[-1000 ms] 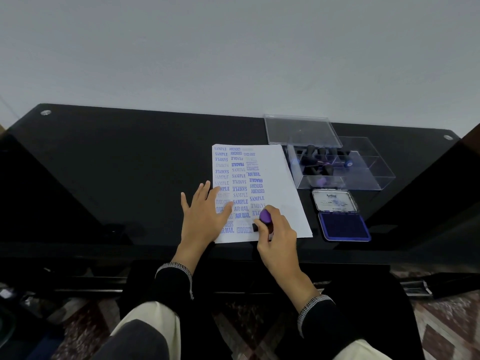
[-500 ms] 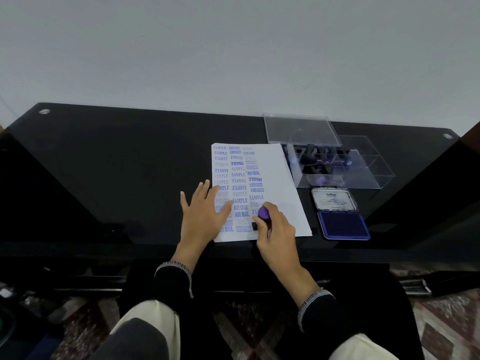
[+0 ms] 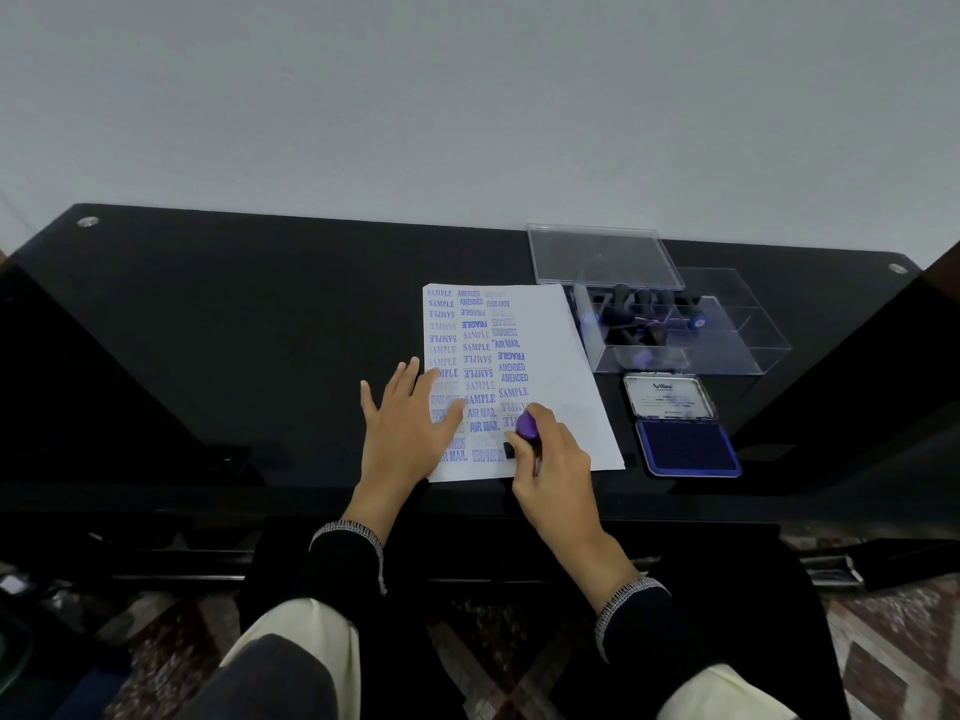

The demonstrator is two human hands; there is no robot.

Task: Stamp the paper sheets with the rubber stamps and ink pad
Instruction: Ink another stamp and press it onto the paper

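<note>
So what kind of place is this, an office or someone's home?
Hard to say for sure; it looks like a home desk. A glossy black table stands against a plain wall, with patterned floor tiles below. On it lie a stamped paper sheet and an open ink pad.

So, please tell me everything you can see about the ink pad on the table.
The ink pad lies open on the black table, right of the paper sheet and in front of the clear box. Its flat lid, seemingly metal, is folded back and shows a white label reading "Artline". The nearer half holds a dark blue pad in a blue frame. No hand touches it.
</note>
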